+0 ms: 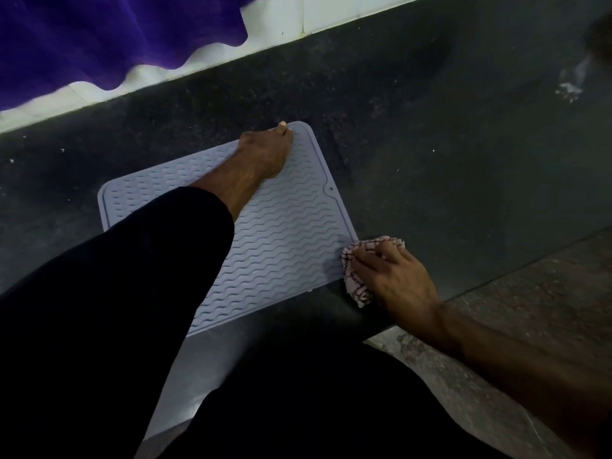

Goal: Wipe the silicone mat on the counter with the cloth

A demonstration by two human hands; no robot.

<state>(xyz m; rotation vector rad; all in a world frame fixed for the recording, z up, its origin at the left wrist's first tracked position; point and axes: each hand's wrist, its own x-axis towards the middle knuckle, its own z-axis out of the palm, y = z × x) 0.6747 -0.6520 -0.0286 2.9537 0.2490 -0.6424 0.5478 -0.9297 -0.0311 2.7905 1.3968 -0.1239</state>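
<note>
Your left hand (266, 150) rests at the far edge of the mat (281, 233), fingers curled down over that rim and pinning it. The grey mat, ribbed with wavy lines, lies flat on the dark counter (430, 144), turned at a slant, its near corner hidden under your black sleeve (116, 293). Your right hand (394, 276) presses the bunched checked cloth (356, 276) at the mat's right near corner, fingers spread and bent over it, gripping it. A purple fabric (99, 38) hangs by the white wall (298, 24).
</note>
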